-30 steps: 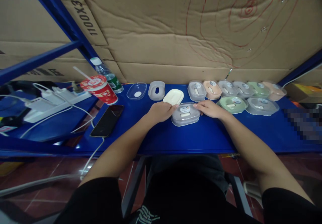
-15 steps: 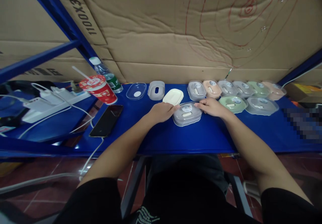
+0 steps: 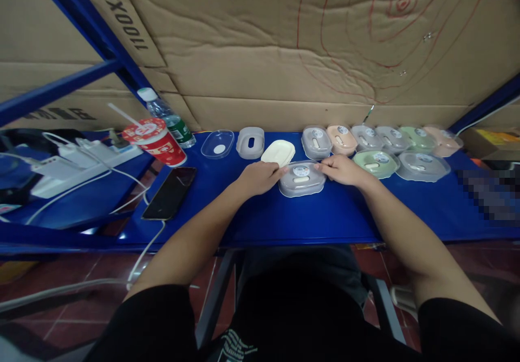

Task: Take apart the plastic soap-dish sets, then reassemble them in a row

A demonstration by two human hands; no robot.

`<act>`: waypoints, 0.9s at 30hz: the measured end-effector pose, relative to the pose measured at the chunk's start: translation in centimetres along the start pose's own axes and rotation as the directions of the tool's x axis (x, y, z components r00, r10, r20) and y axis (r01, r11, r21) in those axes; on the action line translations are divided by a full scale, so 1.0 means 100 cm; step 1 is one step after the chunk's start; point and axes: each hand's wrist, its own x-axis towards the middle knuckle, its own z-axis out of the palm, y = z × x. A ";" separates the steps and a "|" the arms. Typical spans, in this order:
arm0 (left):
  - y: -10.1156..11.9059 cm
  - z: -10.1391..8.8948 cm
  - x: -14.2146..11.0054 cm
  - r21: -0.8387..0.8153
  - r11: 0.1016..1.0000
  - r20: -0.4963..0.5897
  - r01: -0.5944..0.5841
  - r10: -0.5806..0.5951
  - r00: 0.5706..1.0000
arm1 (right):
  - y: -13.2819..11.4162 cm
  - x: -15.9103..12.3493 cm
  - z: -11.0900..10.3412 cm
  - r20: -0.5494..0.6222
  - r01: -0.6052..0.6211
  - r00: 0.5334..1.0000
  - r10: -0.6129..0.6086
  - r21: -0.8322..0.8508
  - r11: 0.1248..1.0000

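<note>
A grey plastic box with a clear cover [image 3: 309, 183] rests on the blue table in front of me. It carries a round white label and a cream oval piece. My left hand [image 3: 260, 178] is closed on its left far corner, thumb on top, other fingers mostly hidden behind. At the right far corner my right hand [image 3: 340, 169] grips the same box between thumb and fingers. Behind the left hand lies a cream oval lid-like piece [image 3: 278, 153]. Farther back are a grey shell with an oblong slot [image 3: 244, 148] and a clear cover [image 3: 223, 148].
Several covered boxes line the back right, including a peach box [image 3: 342, 144] and a green box [image 3: 376, 171]. On the left are a phone [image 3: 169, 193], a red cup with a straw [image 3: 160, 145], a water bottle [image 3: 174, 126] and a white power strip [image 3: 81, 172].
Both hands keep their hold on the grey box. Its near edge sits slightly farther from me, and the whole view has shifted a little.
</note>
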 end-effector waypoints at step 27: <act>-0.014 0.006 0.011 0.046 0.994 -0.026 0.104 -0.103 0.994 | -0.016 -0.006 0.002 -0.152 0.283 0.898 -0.413 -0.520 0.806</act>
